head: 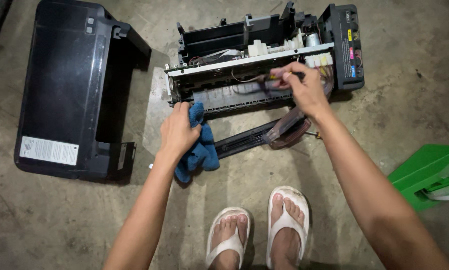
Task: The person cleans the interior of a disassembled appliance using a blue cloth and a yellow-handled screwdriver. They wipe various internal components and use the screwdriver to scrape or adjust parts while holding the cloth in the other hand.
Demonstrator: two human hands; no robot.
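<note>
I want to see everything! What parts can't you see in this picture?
Head view:
- Tool tip in the right hand: blurred by motion, partly covered by the fingers.
- Cloth: partly under the left hand.
- Green box: cut off by the right edge.
- Printer labels: too small.

Opened printer chassis (264, 65) upper centre; detached cover (74, 90) at left; box (427, 172) at right edge; sandalled feet (259, 225) bottom centre, on concrete floor (384, 75).

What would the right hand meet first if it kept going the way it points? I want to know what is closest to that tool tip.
Probably the opened printer chassis: the right hand points a thin tool leftward along its metal rail, near the loose wires. Depth is unclear.
</note>
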